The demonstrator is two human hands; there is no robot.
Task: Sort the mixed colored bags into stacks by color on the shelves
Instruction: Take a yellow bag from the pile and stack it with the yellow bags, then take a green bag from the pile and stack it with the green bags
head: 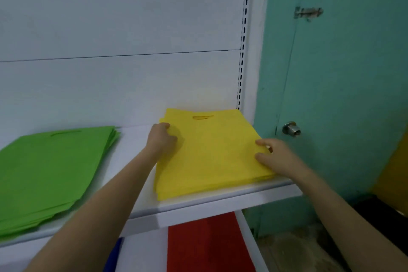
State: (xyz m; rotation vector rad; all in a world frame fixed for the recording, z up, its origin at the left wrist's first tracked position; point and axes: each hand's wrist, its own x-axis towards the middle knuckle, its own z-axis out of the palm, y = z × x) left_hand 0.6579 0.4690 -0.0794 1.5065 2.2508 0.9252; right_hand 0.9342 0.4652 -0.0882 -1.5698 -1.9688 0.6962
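A stack of yellow bags (pixel 212 157) lies at the right end of the white shelf (pixel 198 207). My left hand (pixel 162 137) grips the stack's left edge, fingers curled over the top bag. My right hand (pixel 276 157) holds the right edge, thumb and fingers on the top bag near the shelf's front corner. A stack of green bags (pixel 48 170) lies on the same shelf to the left, apart from the yellow one. On the shelf below, red bags (pixel 205 245) show under the yellow stack, and a sliver of blue bags (pixel 113 256) sits left of them.
The shelf's white back panel and a slotted upright (pixel 242 51) rise behind the stacks. A teal door (pixel 344 73) with a metal knob (pixel 291 129) stands immediately to the right. Bare shelf surface separates the green and yellow stacks.
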